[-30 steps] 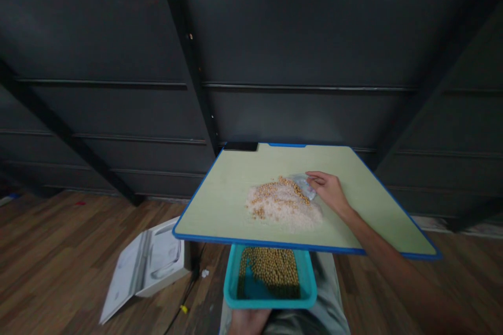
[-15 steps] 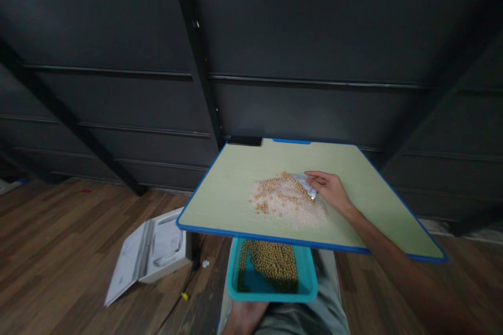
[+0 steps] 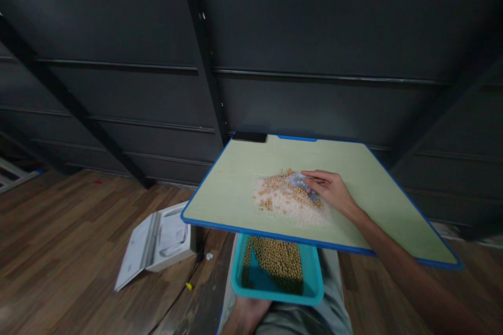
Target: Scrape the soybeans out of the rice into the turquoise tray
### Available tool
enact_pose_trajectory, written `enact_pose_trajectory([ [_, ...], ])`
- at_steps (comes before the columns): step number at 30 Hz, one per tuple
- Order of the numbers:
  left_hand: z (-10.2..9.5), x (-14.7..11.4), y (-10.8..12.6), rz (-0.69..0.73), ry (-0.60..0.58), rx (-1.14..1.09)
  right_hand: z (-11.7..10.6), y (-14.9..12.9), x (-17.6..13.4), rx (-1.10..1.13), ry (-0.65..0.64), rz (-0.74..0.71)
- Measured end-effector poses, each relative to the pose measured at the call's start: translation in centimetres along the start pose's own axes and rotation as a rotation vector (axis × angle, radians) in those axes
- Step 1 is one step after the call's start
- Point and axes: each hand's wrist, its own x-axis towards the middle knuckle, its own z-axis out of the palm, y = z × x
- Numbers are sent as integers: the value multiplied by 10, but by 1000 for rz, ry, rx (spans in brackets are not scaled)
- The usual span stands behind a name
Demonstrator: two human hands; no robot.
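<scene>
In the head view, a pile [image 3: 288,199] of rice and soybeans is seen at the centre of the frame, on a blue-edged board [image 3: 231,188]. Bare board is left all round the pile, widest towards the left edge and lower right corner. The right hand [image 3: 332,191] is laid on the pile's right side, fingers [image 3: 314,180] curled onto a small clear bag [image 3: 302,183]. A teal tray [image 3: 277,293] of soybeans is held below the board's near edge by the left hand [image 3: 245,314], whose fingers are hidden under it, so their grip cannot be told. Since the earlier frame, the right hand has been shifted slightly left over the pile.
</scene>
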Motion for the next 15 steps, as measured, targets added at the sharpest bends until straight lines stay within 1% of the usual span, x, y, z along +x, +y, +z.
enact_pose_trajectory([
  [2, 1, 0, -1, -25, -71, -53, 1, 0, -1, -15, -21, -19],
  [4, 2, 0, -3, -38, -107, -80, 2, 0, -2, -26, -46, -35],
  [10, -1, 5, -11, -56, -143, -59, 4, -6, -6, -77, -66, -68],
  [15, -5, 7, -10, -54, -157, -39, 2, -15, -7, -118, -64, -105],
])
